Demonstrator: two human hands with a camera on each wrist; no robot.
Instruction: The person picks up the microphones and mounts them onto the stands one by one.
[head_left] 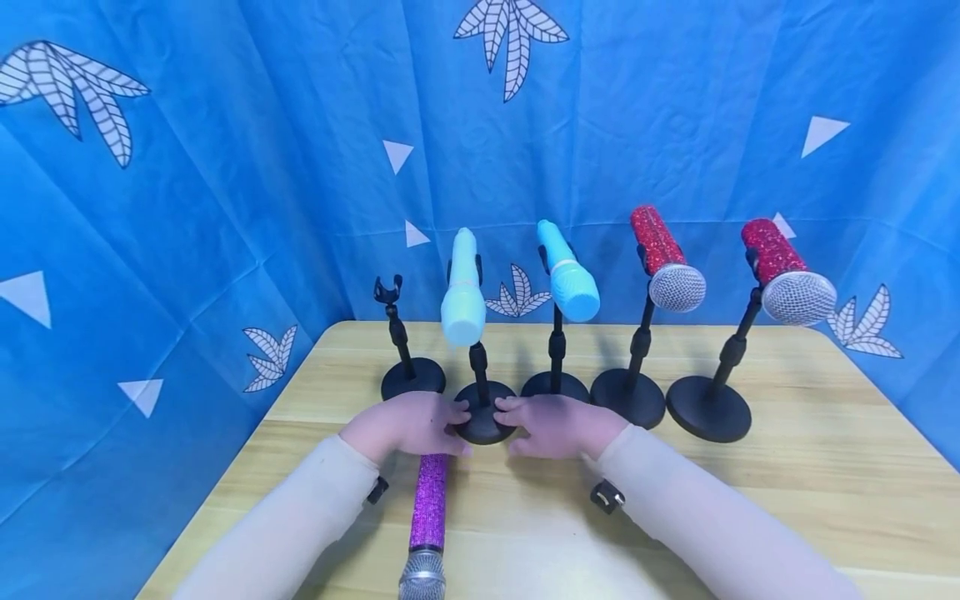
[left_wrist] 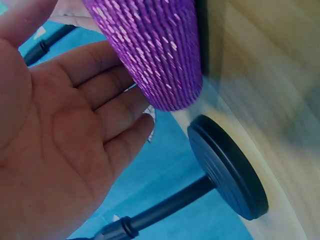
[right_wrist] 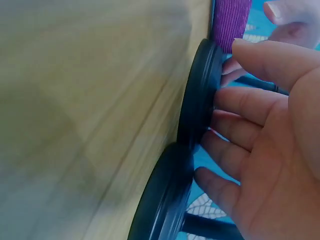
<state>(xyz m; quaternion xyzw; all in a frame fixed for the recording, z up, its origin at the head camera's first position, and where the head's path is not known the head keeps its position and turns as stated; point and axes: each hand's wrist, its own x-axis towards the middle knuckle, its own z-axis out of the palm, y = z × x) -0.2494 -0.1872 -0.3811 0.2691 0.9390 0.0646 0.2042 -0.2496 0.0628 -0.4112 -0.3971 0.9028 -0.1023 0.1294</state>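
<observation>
My left hand (head_left: 422, 422) is at the left side of the round black base of a stand (head_left: 485, 428), its fingertips at the rim. From the other side my right hand (head_left: 558, 425) touches the same base with loosely extended fingers (right_wrist: 245, 102). That stand carries a pale mint microphone (head_left: 463, 300), head toward me. A purple glittery microphone (head_left: 429, 504) lies on the table below my left hand, its silver head nearest me; its tail end looms close in the left wrist view. To the left stands a black stand with a bare clip (head_left: 387, 291).
Right of the hands, a blue microphone (head_left: 567, 271) and two red glittery microphones (head_left: 660, 250) (head_left: 780, 262) sit on black stands in a row. The wooden table (head_left: 825, 500) ends at a blue patterned curtain (head_left: 337, 125) behind and at the sides.
</observation>
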